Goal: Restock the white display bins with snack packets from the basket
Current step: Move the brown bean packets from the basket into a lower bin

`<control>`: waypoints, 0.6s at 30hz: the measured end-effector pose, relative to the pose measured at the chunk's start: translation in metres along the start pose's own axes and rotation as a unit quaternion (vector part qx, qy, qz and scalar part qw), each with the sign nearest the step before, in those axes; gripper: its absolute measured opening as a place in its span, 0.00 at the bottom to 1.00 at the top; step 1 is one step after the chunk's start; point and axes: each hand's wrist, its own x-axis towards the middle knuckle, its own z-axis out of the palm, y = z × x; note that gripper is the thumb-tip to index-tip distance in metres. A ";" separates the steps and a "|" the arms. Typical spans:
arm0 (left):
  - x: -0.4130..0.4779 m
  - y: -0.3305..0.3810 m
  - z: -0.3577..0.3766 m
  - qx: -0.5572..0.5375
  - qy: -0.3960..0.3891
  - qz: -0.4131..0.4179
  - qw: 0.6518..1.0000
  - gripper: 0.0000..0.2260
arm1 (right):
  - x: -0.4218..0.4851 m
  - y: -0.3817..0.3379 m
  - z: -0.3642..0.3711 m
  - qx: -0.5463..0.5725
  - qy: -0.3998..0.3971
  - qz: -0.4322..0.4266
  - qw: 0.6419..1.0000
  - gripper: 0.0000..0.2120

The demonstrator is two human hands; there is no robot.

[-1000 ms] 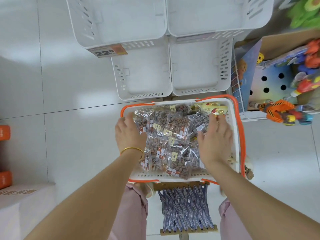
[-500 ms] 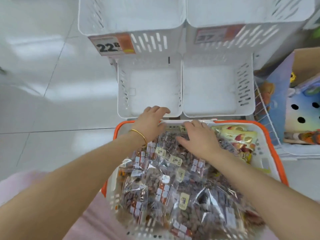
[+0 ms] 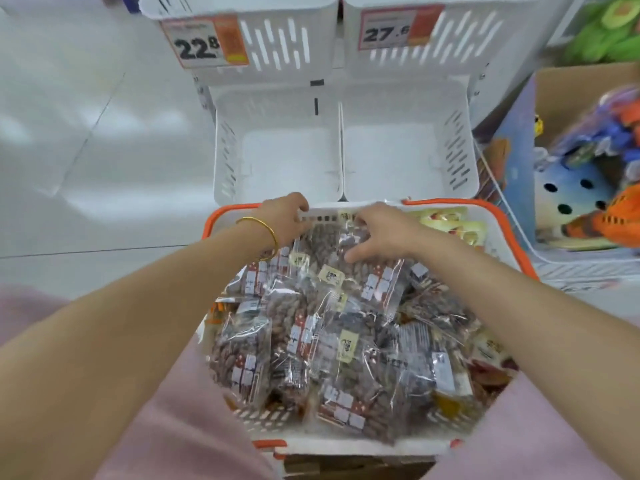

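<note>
Price tag (image 3: 204,41) reads 22.8, neighbouring tag (image 3: 401,27) 27.6. My right hand (image 3: 384,233) pinches a snack packet (image 3: 374,282) in the basket (image 3: 323,216); my left hand (image 3: 282,218) curls, grip I cannot tell.

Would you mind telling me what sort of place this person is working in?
Most likely a retail shop aisle: white slotted plastic display bins carry printed price tags, an orange-rimmed white shopping basket holds clear packets of brown snacks, and colourful toys sit to the right.
</note>
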 end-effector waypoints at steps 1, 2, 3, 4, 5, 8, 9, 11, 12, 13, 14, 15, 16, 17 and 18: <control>0.000 0.001 0.003 -0.008 -0.012 -0.007 1.000 0.17 | 0.002 -0.001 -0.001 0.011 0.016 -0.010 1.000 0.20; 0.001 0.002 0.007 -0.015 -0.024 -0.012 1.000 0.18 | 0.006 0.000 -0.003 0.024 0.032 -0.017 0.999 0.19; 0.004 0.002 0.011 -0.026 -0.028 -0.017 0.999 0.19 | 0.011 0.000 -0.005 0.033 0.042 -0.028 0.998 0.19; 0.007 0.000 0.014 -0.044 -0.030 -0.025 0.998 0.20 | 0.017 0.000 -0.006 0.038 0.043 -0.037 0.998 0.18; 0.011 -0.002 0.015 -0.071 -0.034 -0.037 0.996 0.20 | 0.022 0.000 -0.007 0.042 0.039 -0.044 0.997 0.17; 0.023 -0.009 0.012 -0.155 -0.057 -0.067 0.984 0.18 | 0.032 0.000 -0.007 0.075 0.011 -0.040 0.996 0.16; 0.026 -0.011 0.011 -0.175 -0.061 -0.068 0.980 0.17 | 0.034 0.001 -0.006 0.097 0.003 -0.033 0.995 0.16; 0.030 -0.014 0.011 -0.222 -0.059 -0.064 0.971 0.15 | 0.033 0.005 -0.005 0.149 0.002 -0.024 0.989 0.17; 0.031 -0.013 0.011 -0.244 -0.056 -0.061 0.966 0.13 | 0.032 0.007 -0.005 0.173 0.007 -0.021 0.985 0.17; 0.030 -0.012 0.011 -0.262 -0.049 -0.054 0.962 0.11 | 0.029 0.009 -0.004 0.195 0.017 -0.021 0.980 0.16; 0.029 -0.011 0.011 -0.277 -0.043 -0.045 0.959 0.10 | 0.026 0.011 -0.003 0.215 0.029 -0.020 0.976 0.15; 0.027 -0.009 0.010 -0.293 -0.036 -0.034 0.955 0.09 | 0.024 0.012 -0.003 0.229 0.041 -0.017 0.973 0.15; 0.024 -0.008 0.009 -0.312 -0.029 -0.024 0.949 0.09 | 0.022 0.014 -0.002 0.239 0.051 -0.016 0.969 0.14; 0.020 -0.007 0.007 -0.332 -0.021 -0.014 0.943 0.09 | 0.020 0.014 -0.002 0.252 0.059 -0.019 0.966 0.14; 0.016 -0.006 0.004 -0.348 -0.012 -0.007 0.937 0.09 | 0.019 0.014 -0.003 0.273 0.062 -0.022 0.960 0.13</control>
